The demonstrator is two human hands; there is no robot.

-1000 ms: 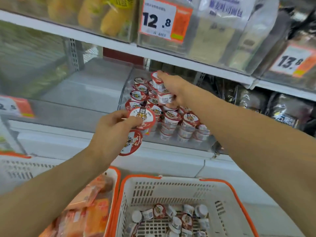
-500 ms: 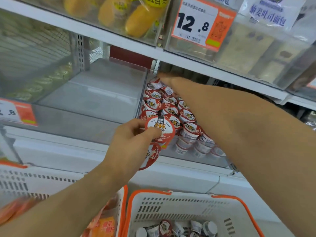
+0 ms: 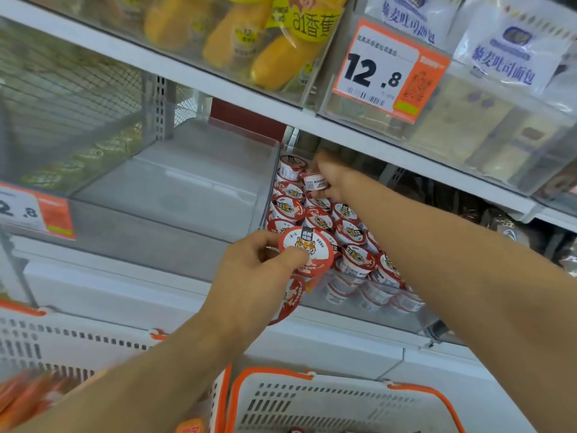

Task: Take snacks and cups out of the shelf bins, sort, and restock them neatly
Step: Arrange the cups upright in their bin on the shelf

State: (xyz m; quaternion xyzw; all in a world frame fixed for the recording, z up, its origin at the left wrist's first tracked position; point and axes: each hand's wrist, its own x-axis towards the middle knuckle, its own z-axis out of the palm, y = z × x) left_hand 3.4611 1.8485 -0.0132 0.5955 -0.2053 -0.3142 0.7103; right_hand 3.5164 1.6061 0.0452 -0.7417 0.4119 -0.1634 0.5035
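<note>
Several small white cups with red tiger lids (image 3: 349, 229) are stacked in a clear shelf bin (image 3: 415, 320) on the middle shelf. My right hand (image 3: 329, 178) reaches to the back of that bin and grips one cup (image 3: 315, 181) lying on its side. My left hand (image 3: 259, 270) is in front of the bin, pinching a cup with a round red lid (image 3: 312, 248); a second red-lidded cup (image 3: 292, 300) hangs under it in the same hand.
An empty clear bin (image 3: 175, 195) sits left of the cup bin. The shelf above holds yellow snack packs (image 3: 271, 42) and bread bags behind a 12.8 price tag (image 3: 387, 70). Two white baskets with orange rims (image 3: 343, 401) (image 3: 78, 345) stand below.
My right hand went deep to the back of the bin and now holds a cup there. The view tilted up, so the baskets dropped lower. My left hand kept its cups.
</note>
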